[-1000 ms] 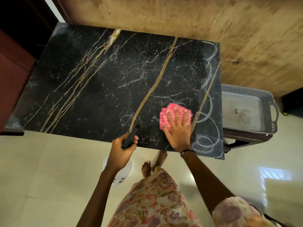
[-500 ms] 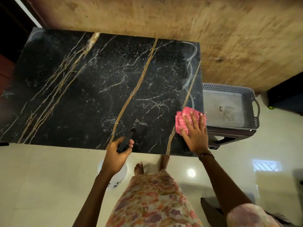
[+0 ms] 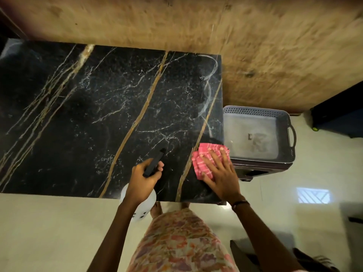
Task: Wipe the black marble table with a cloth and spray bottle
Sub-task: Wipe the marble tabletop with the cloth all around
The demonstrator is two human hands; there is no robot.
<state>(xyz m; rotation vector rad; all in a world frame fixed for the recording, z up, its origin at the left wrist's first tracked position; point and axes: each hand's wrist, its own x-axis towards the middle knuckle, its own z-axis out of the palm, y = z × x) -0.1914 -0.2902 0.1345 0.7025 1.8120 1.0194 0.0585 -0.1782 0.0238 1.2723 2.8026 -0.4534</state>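
The right hand (image 3: pixel 222 176) lay flat, fingers spread, pressing a crumpled pink checked cloth (image 3: pixel 208 158) onto the near right corner of the black gold-veined marble surface (image 3: pixel 98 114). The left hand (image 3: pixel 143 178) was wrapped around the black trigger head of a white plastic spray bottle (image 3: pixel 140 205), its nozzle pointing over the slab while the bottle's body hung past the near edge. Pale curved smears showed along the right side. Just beside that edge sat a grey perforated plastic basket (image 3: pixel 284 118) on a dark stand, against the wooden wall (image 3: pixel 196 24).
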